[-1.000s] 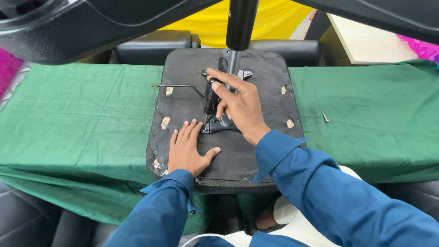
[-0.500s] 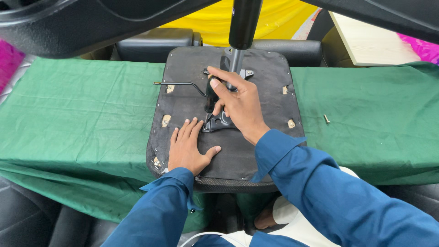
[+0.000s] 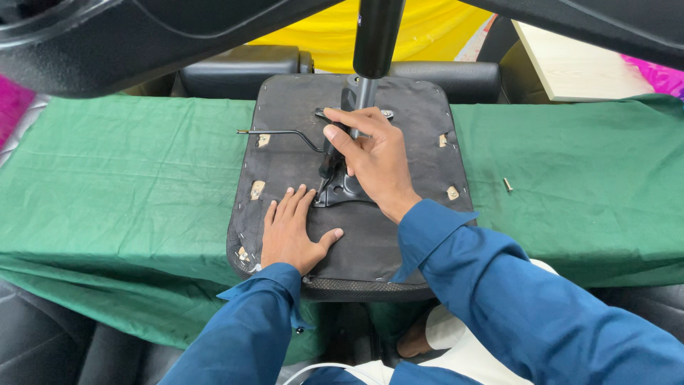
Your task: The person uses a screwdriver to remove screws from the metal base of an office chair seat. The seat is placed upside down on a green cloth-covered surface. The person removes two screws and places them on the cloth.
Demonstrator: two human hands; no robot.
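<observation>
Black fabric covers the upturned seat base (image 3: 399, 235) on the green cloth (image 3: 128, 185), where the left hand (image 3: 293, 232) presses flat, fingers spread, steadying it, while the right hand (image 3: 374, 157) curls around a dark tool (image 3: 329, 153) at the central metal bracket (image 3: 345, 189).

From where I'm watching, the green cloth on the bench (image 3: 128, 178) gives wide open room to the left of the upturned seat base (image 3: 420, 135), and the right side is just as open apart from one small bolt (image 3: 507, 185) lying loose well away from the seat. The middle is the crowded bit: the gas cylinder post (image 3: 374, 43) stands straight up from the metal plate (image 3: 342, 189), and the thin lever rod (image 3: 278, 132) sticks out leftward, so anything coming in from the far-left corner has to go over or around it. My left hand (image 3: 292, 232) lies flat on the near part of the seat and my right hand (image 3: 370, 153) sits at the plate, which leaves only the right half of the seat underside bare for passing.
</observation>
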